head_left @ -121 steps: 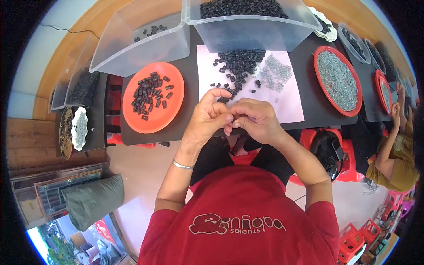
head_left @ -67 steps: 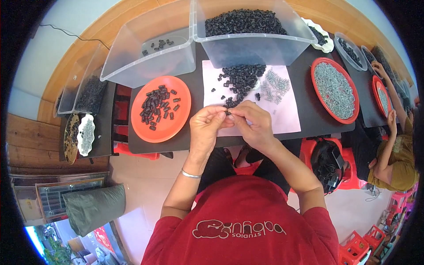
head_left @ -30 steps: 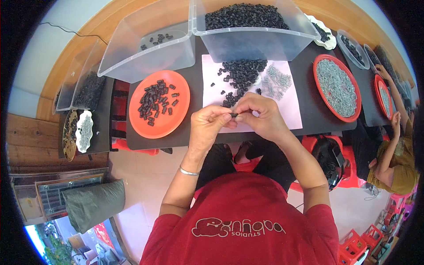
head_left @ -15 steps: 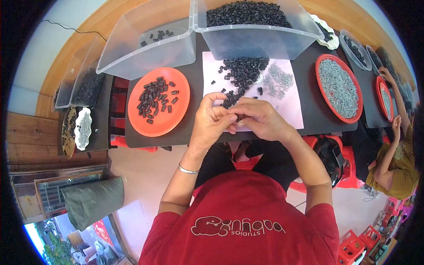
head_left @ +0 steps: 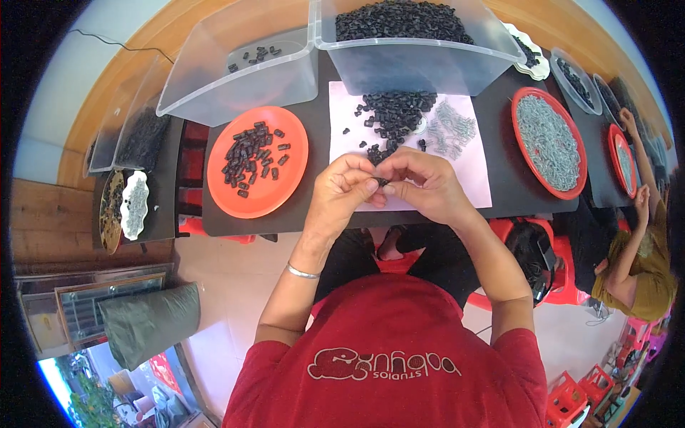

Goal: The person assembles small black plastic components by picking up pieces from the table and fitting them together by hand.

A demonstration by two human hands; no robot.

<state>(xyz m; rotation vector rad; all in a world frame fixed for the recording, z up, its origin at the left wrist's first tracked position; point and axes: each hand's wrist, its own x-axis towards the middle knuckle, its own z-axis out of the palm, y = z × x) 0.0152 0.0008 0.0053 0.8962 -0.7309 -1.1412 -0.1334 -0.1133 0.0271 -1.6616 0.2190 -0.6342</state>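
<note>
grip of left hand (head_left: 342,188) and right hand (head_left: 428,185) pinching small black part (head_left: 382,182), likely for steadiness; black pile (head_left: 397,116) close, presumably for easy reach

Pale wall (head_left: 61,93) with a wood band (head_left: 196,25) behind the dark table (head_left: 320,132), brown planks (head_left: 53,232) at left, light floor (head_left: 221,267), red plastic stools (head_left: 567,394) lower right, and a bright opening (head_left: 128,381) lower left showing greenery (head_left: 96,401)

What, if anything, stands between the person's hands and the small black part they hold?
Nothing visible: the left hand and the right hand both touch the small black part directly, partly hiding it.
</note>
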